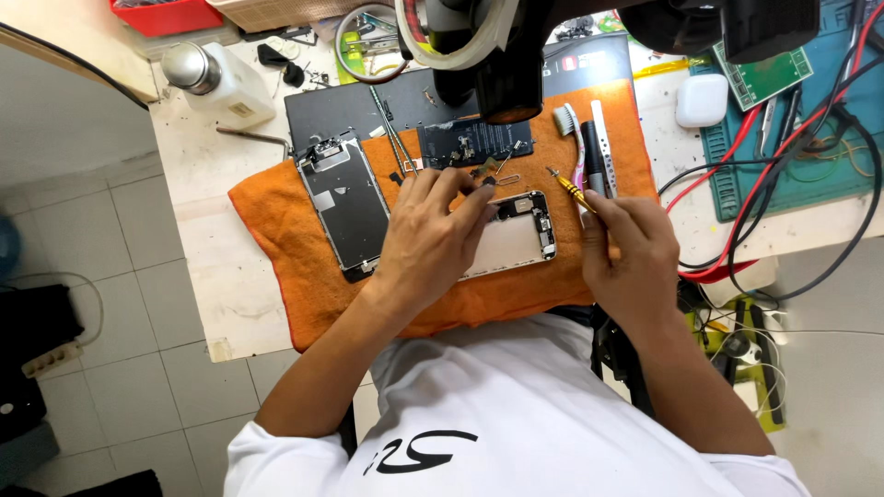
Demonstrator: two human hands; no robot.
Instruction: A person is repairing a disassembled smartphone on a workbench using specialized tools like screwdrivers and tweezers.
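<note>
An opened phone body (pixel 520 239) lies on an orange towel (pixel 276 230). My left hand (pixel 428 235) rests over its left part, fingertips pinching a small dark part near the phone's top edge. My right hand (pixel 626 248) holds a small yellow-handled screwdriver (pixel 569 190), tip pointing up and left, just right of the phone. The detached screen panel (pixel 345 207) lies face down on the towel to the left. A dark battery-like plate (pixel 474 143) sits on the towel behind the hands.
A toothbrush (pixel 571 138) and black pen-like tools (pixel 597 156) lie on the towel's right. A white bottle with metal cap (pixel 221 83), tweezers (pixel 391 133), a white earbud case (pixel 702 99), a green mat (pixel 810 156) with red and black cables, and a microscope head (pixel 488 46) surround it.
</note>
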